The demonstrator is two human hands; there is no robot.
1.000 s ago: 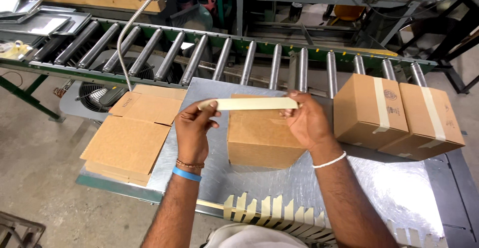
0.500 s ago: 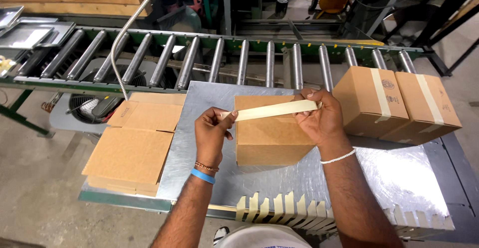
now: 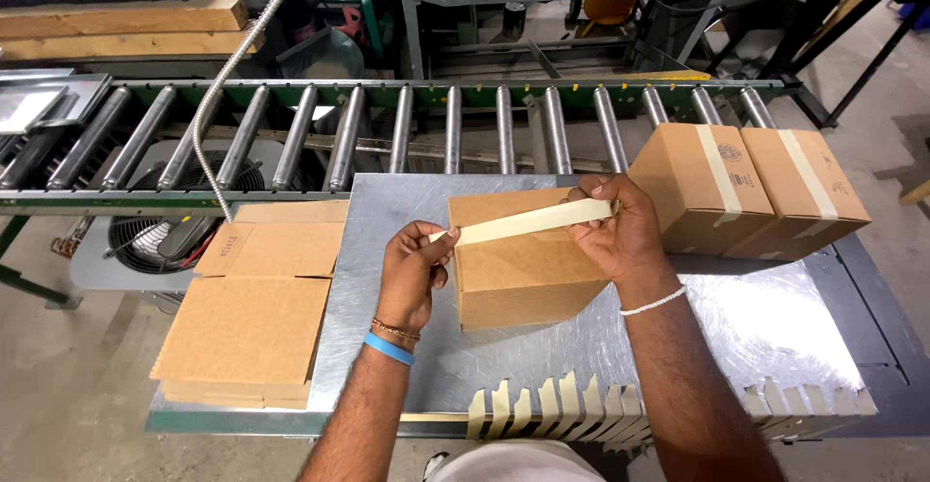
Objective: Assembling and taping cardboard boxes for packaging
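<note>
A brown cardboard box (image 3: 523,274) stands on the metal table (image 3: 387,249) in front of me. A cream strip of tape (image 3: 528,222) is stretched just above the box's top. My left hand (image 3: 412,269) pinches the strip's left end at the box's left edge. My right hand (image 3: 620,230) pinches its right end over the box's right side. Whether the strip touches the box top is hard to tell.
Two taped boxes (image 3: 751,191) sit at the right on the table. A stack of flat cardboard blanks (image 3: 252,317) lies at the left. Several tape strips (image 3: 562,404) hang along the near edge. A roller conveyor (image 3: 407,133) runs behind, with a fan (image 3: 174,230) below.
Both hands have lowered the tape strip towards the box top and tilted it, left end lower. The view has shifted slightly.
</note>
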